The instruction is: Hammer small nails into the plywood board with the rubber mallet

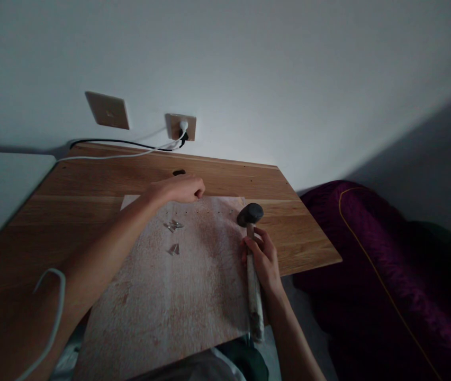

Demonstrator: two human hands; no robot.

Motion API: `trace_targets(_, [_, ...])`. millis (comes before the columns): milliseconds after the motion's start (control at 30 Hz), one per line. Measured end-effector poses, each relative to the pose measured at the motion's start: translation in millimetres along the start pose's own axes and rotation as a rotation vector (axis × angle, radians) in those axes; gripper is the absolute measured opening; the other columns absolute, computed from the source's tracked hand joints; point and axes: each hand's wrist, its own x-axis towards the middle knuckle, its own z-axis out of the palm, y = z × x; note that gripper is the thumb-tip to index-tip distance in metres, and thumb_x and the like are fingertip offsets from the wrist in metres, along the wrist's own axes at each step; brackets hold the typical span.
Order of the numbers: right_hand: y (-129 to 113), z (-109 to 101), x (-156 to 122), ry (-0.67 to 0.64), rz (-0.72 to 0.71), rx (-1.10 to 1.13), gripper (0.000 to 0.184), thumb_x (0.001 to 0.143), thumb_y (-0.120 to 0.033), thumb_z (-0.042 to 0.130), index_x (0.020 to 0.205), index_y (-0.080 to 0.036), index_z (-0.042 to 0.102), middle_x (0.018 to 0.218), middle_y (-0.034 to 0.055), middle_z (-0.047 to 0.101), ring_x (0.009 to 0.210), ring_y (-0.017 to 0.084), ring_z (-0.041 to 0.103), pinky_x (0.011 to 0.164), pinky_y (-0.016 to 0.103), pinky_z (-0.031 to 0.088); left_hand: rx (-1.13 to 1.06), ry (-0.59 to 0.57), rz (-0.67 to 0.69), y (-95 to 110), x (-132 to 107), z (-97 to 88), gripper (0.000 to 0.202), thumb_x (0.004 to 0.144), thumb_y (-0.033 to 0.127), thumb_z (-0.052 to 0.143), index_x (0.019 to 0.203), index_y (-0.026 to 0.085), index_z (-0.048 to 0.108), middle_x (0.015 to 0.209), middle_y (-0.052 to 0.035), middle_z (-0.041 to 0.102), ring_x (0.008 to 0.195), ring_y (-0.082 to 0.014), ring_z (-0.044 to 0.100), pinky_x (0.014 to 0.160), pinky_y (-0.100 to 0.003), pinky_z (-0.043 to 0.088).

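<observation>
My right hand (264, 256) grips a hammer (255, 296) by its worn wooden handle, close below the dark head, which points up and away from me. Over the far edge of a pale wooden board (162, 301) is my left hand (188, 188), its fingers curled closed; whatever they may hold is hidden. Two small clusters of shiny nails (175, 226) lie on the board, left of the hammer. A row of small dark dots, nails or holes, runs along the board's far side.
The board rests on a wooden table (289, 222) against a white wall. A dark object (178, 172) lies behind my left hand. Cables (122, 156) run from a wall socket (190, 127) along the table's back. Purple fabric (344, 233) covers something at right. A white cord (59, 307) crosses my left forearm.
</observation>
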Motion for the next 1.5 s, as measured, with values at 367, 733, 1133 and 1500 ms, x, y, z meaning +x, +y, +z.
trace_targets(367, [-5.0,3.6,-1.0,0.033,0.026,0.000,0.056,0.072,-0.056,0.089,0.111,-0.024,0.064,0.068,-0.0063,0.069,0.041,0.013,0.054,0.037,0.025,0.042,-0.041,0.080,0.009,6.4,5.3,7.6,0.022,0.093,0.014,0.066,0.101,0.021,0.084,0.098,-0.0061,0.085,0.091,-0.0201,0.077,0.081,-0.030,0.050])
trace_targets(733, [-4.8,3.6,-1.5,0.025,0.013,0.004,0.053,0.073,-0.055,0.088,0.111,-0.025,0.065,0.070,-0.0062,0.068,0.043,0.012,0.054,0.038,0.025,0.043,0.031,0.152,0.059,8.7,9.0,16.6,0.022,0.096,0.010,0.062,0.097,0.019,0.082,0.100,-0.0070,0.084,0.098,-0.0215,0.077,0.086,-0.030,0.051])
trace_targets(1133, [-4.3,4.5,-1.5,0.051,-0.008,-0.010,0.049,0.074,-0.052,0.087,0.108,-0.024,0.066,0.070,-0.0046,0.069,0.044,0.012,0.054,0.040,0.025,0.040,0.007,0.079,0.110,18.1,9.7,12.4,0.026,0.090,0.003,0.060,0.091,0.016,0.082,0.094,-0.0108,0.079,0.090,-0.0203,0.072,0.089,-0.031,0.050])
trace_targets(1500, [-7.6,4.2,-1.8,0.025,0.013,-0.021,0.050,0.074,-0.052,0.088,0.109,-0.025,0.065,0.070,-0.0053,0.069,0.044,0.013,0.054,0.040,0.026,0.042,0.018,0.061,0.110,15.6,7.4,8.8,0.027,0.086,0.003,0.059,0.086,0.017,0.081,0.090,-0.0094,0.078,0.085,-0.0191,0.068,0.082,-0.031,0.048])
